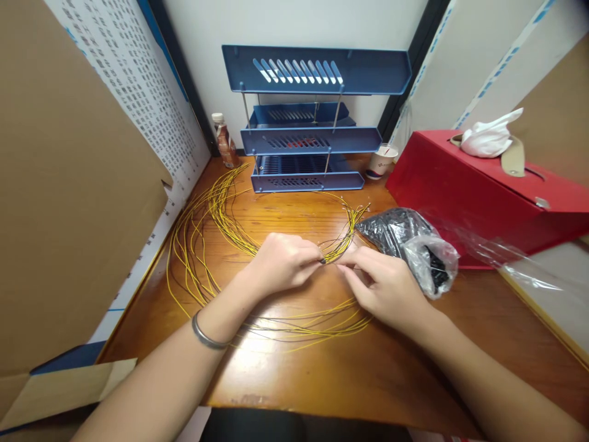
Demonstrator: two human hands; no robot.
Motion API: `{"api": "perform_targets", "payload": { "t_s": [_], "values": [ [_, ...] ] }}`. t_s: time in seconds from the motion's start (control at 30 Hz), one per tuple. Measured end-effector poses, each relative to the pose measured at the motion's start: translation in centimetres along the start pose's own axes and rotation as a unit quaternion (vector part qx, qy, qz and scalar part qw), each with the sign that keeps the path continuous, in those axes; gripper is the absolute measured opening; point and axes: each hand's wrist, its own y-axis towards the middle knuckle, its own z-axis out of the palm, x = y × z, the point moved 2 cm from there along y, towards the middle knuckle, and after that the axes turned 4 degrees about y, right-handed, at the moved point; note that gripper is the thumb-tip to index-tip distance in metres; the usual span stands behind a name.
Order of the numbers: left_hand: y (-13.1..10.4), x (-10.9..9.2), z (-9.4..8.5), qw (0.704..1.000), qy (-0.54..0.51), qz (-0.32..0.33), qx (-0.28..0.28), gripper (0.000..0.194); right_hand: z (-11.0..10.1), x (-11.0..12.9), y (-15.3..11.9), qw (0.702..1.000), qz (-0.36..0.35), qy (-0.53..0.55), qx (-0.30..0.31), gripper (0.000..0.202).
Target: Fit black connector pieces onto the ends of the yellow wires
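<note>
Long yellow and dark wires (pixel 230 230) lie in loose loops on the wooden table. My left hand (pixel 286 261) is closed around the wires near the middle, with a small black piece showing at its fingertips. Just to its right, the tips of my right hand (pixel 381 279) pinch at a thin wire, partly hidden by the fingers. Between and behind both hands, a bunch of wire ends (pixel 355 218) fans out toward the back. Close by my right hand sits a clear plastic bag (pixel 400 230) filled with small black pieces, its mouth turned toward me.
At the back stands a blue tiered tray rack (pixel 317 70), with a drink bottle (pixel 225 141) on its left and a paper cup (pixel 381 161) on its right. A red box (pixel 469 190) bearing white tissue stands right. A cardboard panel (pixel 69 184) rises at the left.
</note>
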Motion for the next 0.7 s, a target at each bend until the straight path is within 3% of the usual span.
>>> {"api": "perform_targets", "payload": {
  "t_s": [0.27,0.7],
  "values": [
    [0.17,-0.82,0.2,0.999,-0.007,0.035,0.008,0.022,0.68,0.45,-0.35,1.0,-0.014,0.006,0.013,0.016],
    [0.03,-0.34,0.32,1.0,-0.009,0.01,0.013,0.021,0.43,0.51,-0.38,1.0,0.0,-0.017,-0.009,0.016]
  ]
}}
